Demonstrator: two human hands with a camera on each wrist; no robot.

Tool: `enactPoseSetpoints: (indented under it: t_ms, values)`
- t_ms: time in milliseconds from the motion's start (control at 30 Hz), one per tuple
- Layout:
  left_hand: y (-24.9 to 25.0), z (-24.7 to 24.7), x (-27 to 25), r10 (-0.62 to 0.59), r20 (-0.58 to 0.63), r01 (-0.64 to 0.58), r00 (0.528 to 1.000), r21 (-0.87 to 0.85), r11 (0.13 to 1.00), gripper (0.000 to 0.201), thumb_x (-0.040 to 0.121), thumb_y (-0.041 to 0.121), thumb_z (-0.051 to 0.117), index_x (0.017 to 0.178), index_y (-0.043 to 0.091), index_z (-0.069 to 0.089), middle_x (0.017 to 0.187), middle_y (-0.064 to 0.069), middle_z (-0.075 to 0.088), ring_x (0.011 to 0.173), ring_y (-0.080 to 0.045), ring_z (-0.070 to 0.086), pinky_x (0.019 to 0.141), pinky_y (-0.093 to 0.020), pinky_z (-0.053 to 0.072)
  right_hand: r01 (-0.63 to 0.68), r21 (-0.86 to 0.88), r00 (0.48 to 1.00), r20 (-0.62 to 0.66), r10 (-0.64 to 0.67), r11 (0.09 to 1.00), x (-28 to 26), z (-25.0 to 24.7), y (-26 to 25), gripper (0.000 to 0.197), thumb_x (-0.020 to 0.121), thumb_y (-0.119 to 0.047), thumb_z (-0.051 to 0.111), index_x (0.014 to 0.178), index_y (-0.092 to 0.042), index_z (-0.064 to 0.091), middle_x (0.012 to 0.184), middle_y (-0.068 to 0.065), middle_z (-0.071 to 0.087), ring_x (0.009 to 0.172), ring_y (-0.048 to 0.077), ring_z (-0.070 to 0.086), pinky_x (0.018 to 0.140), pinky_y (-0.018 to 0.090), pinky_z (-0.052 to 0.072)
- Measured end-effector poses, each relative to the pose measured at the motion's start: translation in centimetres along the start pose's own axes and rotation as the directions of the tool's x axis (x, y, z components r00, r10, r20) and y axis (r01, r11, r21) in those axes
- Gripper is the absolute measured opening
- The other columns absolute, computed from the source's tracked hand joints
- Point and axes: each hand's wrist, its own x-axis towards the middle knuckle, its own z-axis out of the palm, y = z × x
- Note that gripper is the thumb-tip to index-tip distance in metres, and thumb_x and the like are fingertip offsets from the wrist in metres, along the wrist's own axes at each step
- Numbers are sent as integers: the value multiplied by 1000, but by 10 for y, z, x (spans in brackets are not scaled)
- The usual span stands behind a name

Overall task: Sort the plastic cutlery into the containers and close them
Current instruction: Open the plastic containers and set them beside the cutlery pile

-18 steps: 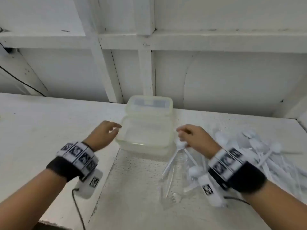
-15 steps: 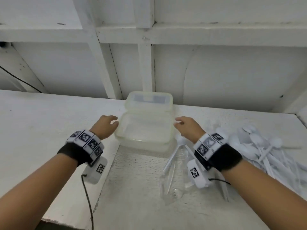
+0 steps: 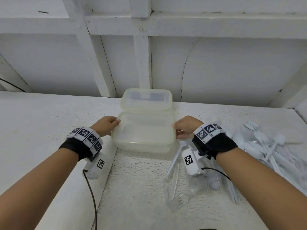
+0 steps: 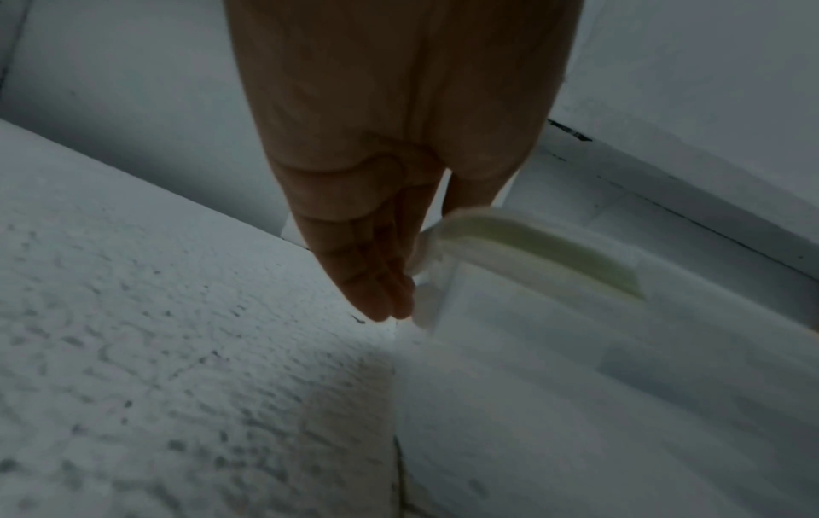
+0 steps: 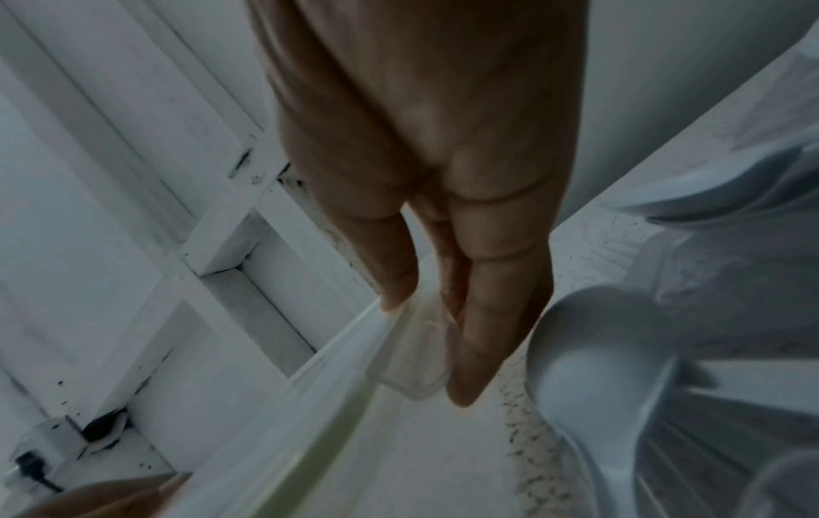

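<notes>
Our left hand (image 3: 106, 126) pinches the left rim of the near container (image 3: 142, 135), thumb on top and fingers (image 4: 377, 280) against the side wall, closed together rather than spread. Our right hand (image 3: 186, 127) pinches the right rim the same way: in the right wrist view the thumb presses the lip from above while the fingers (image 5: 483, 333) run down the outside of the corner tab. The near container is translucent, yellowish, and sits on the white tabletop (image 3: 49, 122) between our hands. Touching its far edge is a second container (image 3: 147, 98) of the same kind, close to the white panelled wall (image 3: 232, 63). To the right of our right wrist lies a pile of white plastic spoons (image 3: 259, 143). Nearer us, under the right wrist, lie clear plastic forks (image 3: 174, 196) and more spoons on the tabletop.
</notes>
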Motion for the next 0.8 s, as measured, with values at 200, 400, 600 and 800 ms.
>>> enactPoseSetpoints:
  t_ms: [200,400,600,800]
  values:
    - [-8,-5,6,25,41,-20,999,-105,994,28,99,22,40,115,5,56,104,-6,59,97,-23,56,71,-25,48,-5,-17,999,49,6,1000,3,-6,1,14,92,-6,56,79,-1,56,80,13,62,70,20,61,61,29,57]
    - [-16,0,7,28,25,-20,999,-278,961,16,98,22,43,95,15,57,94,1,60,84,-10,58,68,-23,48,176,-256,978,-67,-200,950,8,-10,6,21,85,-15,67,71,-8,52,61,6,61,70,24,60,83,41,53]
    - [-11,-10,12,-86,207,178,975,-482,858,11,96,12,46,88,7,50,89,-9,58,70,-19,63,53,-23,56,204,-214,973,-63,-222,955,5,-7,7,19,85,-11,66,78,-10,49,65,9,60,65,23,60,82,46,55]
    - [-11,-18,18,-65,242,180,968,-492,852,12,87,10,54,82,9,43,71,-8,54,59,-17,56,50,-22,54,215,-178,973,-45,-226,960,2,-8,9,19,86,-11,65,77,-10,47,68,12,61,68,24,60,83,48,55]
